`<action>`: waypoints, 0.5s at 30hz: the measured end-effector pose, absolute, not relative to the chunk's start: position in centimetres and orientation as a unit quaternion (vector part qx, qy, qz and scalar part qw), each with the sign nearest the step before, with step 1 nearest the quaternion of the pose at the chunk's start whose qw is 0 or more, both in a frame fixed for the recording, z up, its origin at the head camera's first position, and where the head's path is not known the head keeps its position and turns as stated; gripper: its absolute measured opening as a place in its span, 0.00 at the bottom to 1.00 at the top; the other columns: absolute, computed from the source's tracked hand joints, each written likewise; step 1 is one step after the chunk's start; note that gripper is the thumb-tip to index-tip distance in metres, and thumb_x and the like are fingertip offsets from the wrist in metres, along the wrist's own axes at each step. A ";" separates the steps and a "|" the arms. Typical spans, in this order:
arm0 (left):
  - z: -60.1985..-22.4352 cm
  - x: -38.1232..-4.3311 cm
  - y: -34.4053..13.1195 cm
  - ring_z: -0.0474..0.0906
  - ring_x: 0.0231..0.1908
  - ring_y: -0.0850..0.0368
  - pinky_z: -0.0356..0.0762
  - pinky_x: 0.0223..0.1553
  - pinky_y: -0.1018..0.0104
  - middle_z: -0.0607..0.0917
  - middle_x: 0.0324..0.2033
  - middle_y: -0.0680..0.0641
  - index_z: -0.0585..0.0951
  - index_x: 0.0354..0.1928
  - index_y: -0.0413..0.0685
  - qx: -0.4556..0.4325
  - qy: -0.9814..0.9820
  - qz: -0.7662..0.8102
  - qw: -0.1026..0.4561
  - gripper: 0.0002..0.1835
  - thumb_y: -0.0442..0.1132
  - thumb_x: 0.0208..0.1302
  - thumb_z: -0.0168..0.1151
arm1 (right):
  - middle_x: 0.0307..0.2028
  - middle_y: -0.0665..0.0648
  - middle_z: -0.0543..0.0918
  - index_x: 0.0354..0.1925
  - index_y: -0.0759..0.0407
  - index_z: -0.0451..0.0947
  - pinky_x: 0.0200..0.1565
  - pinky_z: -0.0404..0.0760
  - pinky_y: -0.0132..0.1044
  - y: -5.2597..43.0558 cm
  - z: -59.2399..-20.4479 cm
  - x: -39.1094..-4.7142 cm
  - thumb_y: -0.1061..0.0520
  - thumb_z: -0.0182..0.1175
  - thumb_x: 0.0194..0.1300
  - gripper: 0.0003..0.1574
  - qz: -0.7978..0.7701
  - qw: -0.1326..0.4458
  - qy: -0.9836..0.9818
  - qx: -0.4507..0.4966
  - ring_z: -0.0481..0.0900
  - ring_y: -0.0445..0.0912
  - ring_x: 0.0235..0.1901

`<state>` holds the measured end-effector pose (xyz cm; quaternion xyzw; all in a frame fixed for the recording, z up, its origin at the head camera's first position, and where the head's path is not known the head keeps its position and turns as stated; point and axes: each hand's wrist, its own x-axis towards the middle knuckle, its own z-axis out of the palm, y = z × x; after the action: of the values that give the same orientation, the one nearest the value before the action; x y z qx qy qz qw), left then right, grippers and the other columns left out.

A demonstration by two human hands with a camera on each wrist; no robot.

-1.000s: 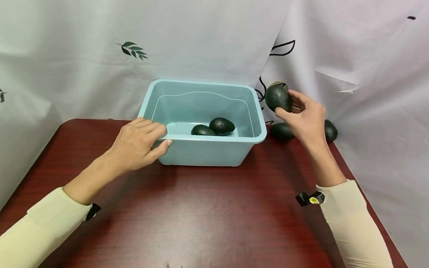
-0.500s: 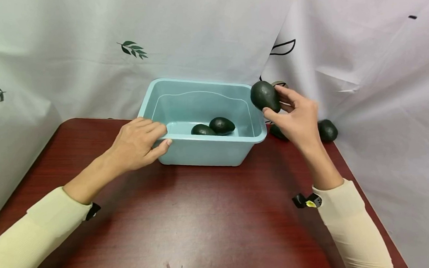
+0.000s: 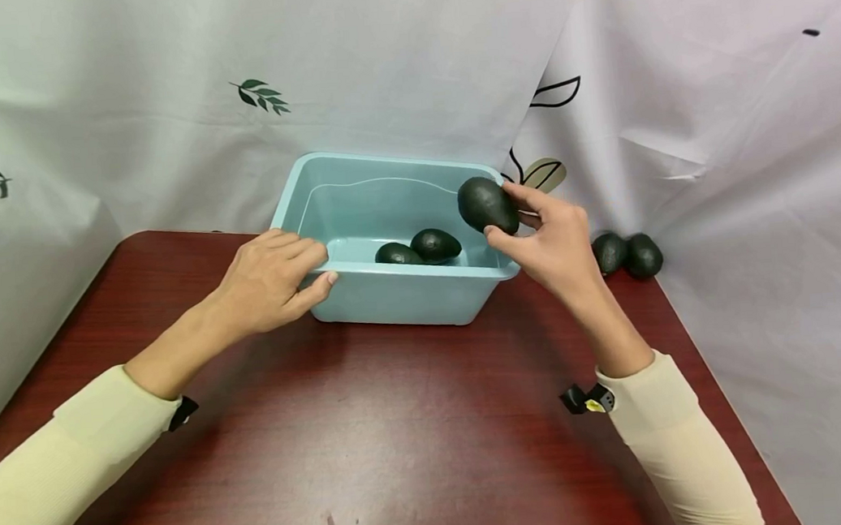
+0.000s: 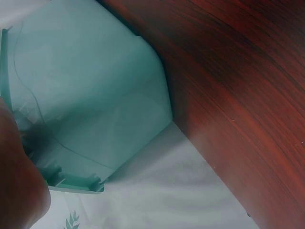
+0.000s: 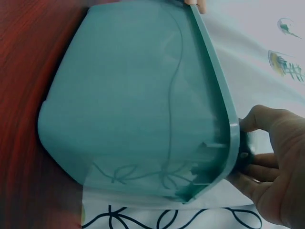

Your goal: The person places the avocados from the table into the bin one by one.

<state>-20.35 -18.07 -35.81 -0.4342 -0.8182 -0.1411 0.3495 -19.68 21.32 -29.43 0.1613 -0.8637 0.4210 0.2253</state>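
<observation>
My right hand (image 3: 549,237) grips a dark green avocado (image 3: 487,205) between thumb and fingers, over the right end of a light blue plastic bin (image 3: 394,297). In the right wrist view, the bin's rim partly hides that avocado (image 5: 245,151). At the bin's near left corner, my left hand (image 3: 264,281) holds the rim, its thumb outside and its fingers over the edge. Inside the bin, two more avocados (image 3: 436,246) lie side by side on the floor, the left one partly covered by the front wall. The left wrist view shows the bin's outer side (image 4: 95,86) beside my hand (image 4: 21,186).
Two avocados (image 3: 643,257) sit together at the right edge of the reddish-brown wooden table (image 3: 403,426). White curtain-like sheeting (image 3: 407,68) with printed leaves hangs close behind the bin and along both sides. A small black device (image 3: 591,398) is strapped at the right sleeve cuff.
My right hand has carried the avocado leftward from beside the bin to over its right end. Both avocados at the table's right edge now show fully behind the wrist. My left hand stays put.
</observation>
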 end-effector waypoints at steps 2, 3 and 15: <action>-35.8 -20.3 -18.1 0.60 0.24 0.57 0.66 0.35 0.59 0.63 0.23 0.53 0.67 0.30 0.48 -0.434 -0.819 -0.141 0.348 0.22 0.52 0.84 0.47 | 0.59 0.65 0.93 0.66 0.64 0.88 0.60 0.90 0.38 21.2 -29.6 -19.7 0.63 0.77 0.65 0.30 0.422 0.218 -0.865 0.164 0.95 0.57 0.57; -35.8 -20.3 -18.1 0.60 0.24 0.57 0.66 0.35 0.59 0.63 0.23 0.53 0.67 0.30 0.48 -0.434 -0.819 -0.141 0.347 0.22 0.52 0.84 0.47 | 0.59 0.65 0.93 0.65 0.65 0.89 0.60 0.90 0.40 21.1 -29.7 -19.6 0.63 0.76 0.66 0.29 0.422 0.216 -0.865 0.166 0.96 0.58 0.57; -35.7 -20.2 -18.2 0.60 0.24 0.57 0.67 0.35 0.58 0.63 0.23 0.53 0.67 0.30 0.47 -0.433 -0.820 -0.141 0.346 0.21 0.51 0.83 0.48 | 0.57 0.61 0.95 0.62 0.60 0.91 0.59 0.92 0.47 21.2 -30.2 -19.4 0.62 0.74 0.69 0.24 0.416 0.213 -0.871 0.153 0.97 0.57 0.54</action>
<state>-20.24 -18.23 -35.69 -0.4331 -0.8203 -0.1412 0.3459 -19.37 21.23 -30.23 0.1529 -0.8710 0.4155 0.2127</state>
